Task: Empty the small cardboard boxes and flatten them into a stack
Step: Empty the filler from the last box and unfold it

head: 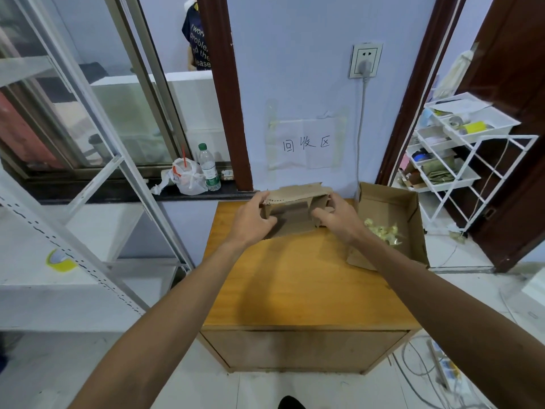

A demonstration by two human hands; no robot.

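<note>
A small brown cardboard box stands partly unfolded at the far edge of a wooden cabinet top, its torn lid flap raised against the wall. My left hand grips its left end, fingers curled over the top edge. My right hand holds its right end, thumb and fingers around a side flap. To the right lies a second open cardboard box with pale yellow wrapped pieces inside.
A wall with a paper sign rises directly behind the cabinet. A window sill to the left carries a water bottle and a plastic bag. A white wire rack stands at right, metal shelving at left.
</note>
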